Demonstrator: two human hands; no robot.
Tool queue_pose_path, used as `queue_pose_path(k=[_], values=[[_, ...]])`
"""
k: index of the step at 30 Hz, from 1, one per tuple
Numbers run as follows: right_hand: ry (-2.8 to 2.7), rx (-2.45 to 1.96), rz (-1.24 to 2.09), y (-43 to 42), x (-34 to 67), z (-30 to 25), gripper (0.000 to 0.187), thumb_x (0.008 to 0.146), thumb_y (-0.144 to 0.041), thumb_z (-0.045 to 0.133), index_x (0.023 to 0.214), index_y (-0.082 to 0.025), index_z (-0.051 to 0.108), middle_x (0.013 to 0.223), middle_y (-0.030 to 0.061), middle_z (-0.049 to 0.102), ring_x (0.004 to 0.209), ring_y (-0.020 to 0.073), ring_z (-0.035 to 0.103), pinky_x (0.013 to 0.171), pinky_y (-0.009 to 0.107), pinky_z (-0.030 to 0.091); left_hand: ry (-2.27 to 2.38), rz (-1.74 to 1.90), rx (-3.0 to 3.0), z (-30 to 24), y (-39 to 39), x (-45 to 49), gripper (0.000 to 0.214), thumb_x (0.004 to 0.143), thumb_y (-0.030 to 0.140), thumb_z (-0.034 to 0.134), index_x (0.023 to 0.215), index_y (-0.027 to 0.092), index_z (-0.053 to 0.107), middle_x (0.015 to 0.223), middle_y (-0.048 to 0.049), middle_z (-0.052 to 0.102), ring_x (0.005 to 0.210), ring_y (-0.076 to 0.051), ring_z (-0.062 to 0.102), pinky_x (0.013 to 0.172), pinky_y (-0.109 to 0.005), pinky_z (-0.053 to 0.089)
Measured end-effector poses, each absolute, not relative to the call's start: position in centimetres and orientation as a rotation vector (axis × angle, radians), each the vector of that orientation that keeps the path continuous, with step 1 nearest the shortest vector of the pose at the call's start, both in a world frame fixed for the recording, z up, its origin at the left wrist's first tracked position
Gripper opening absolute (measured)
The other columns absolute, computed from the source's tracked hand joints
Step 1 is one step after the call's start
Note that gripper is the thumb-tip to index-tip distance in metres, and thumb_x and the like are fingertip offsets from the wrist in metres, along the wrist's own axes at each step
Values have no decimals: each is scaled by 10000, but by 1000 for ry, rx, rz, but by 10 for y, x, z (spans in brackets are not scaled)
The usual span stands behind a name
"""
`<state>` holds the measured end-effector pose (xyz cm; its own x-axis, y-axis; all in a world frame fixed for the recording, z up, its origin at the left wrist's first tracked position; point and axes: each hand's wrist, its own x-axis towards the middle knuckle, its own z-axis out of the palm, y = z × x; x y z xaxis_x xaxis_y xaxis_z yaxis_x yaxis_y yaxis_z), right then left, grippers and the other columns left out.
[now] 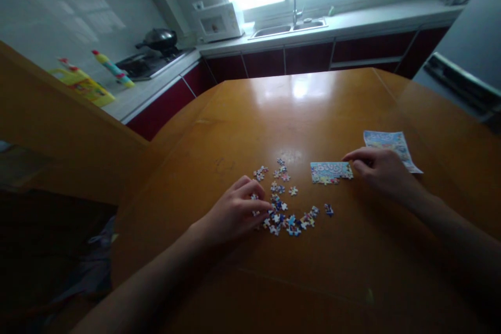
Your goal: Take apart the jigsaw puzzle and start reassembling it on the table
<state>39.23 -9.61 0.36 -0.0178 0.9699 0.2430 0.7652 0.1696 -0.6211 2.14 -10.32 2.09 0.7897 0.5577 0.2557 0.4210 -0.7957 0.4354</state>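
Observation:
Several loose jigsaw pieces (284, 209) lie scattered on the orange wooden table (297, 282). My left hand (235, 211) rests among them at their left edge, its fingers curled down onto the pieces. To the right lies a small joined strip of puzzle (331, 172). My right hand (378, 167) touches that strip's right end with pinched fingertips. Whether a single piece is between those fingers is too small to make out. A printed picture sheet (387, 142) lies flat just behind my right hand.
A kitchen counter runs behind the table with a sink and tap (295, 10), a white microwave (217, 22), a stove with a black wok (160, 40), and yellow bottles (84, 83) at the left. A bright window is above the sink. A wooden panel (50, 115) stands at the left.

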Motion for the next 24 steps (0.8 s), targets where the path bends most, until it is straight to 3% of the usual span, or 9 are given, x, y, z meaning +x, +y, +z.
queue_pose_path(k=[5,14,20,24], values=[[-1836,-1681,439,-98,390,3,256,794,-227,527,856,-202,775,793,67,755,640,196,654,619,347,485,607,366,2702,21,-114,31,160,919,259,630,1041,285,729,998,-52,621,942,-205,507,853,-374,456],[-1851,-1715,476,-97,388,1,264,797,-232,516,857,-194,770,768,60,744,600,187,618,581,335,448,610,465,2635,12,-107,28,248,935,240,607,1157,299,700,1041,-58,608,983,-203,518,906,-380,455],[-1850,-1704,481,-97,389,1,254,791,-238,525,852,-196,768,777,58,745,611,186,620,607,339,451,1059,756,2575,6,-83,11,170,946,250,596,1041,263,736,953,-56,597,924,-207,497,796,-357,458],[-1845,-1701,490,-96,390,-3,246,796,-236,529,853,-204,766,790,55,749,629,195,631,623,348,459,1319,736,2540,0,-67,0,173,952,270,584,1021,242,741,973,-58,583,948,-217,482,846,-383,445]])
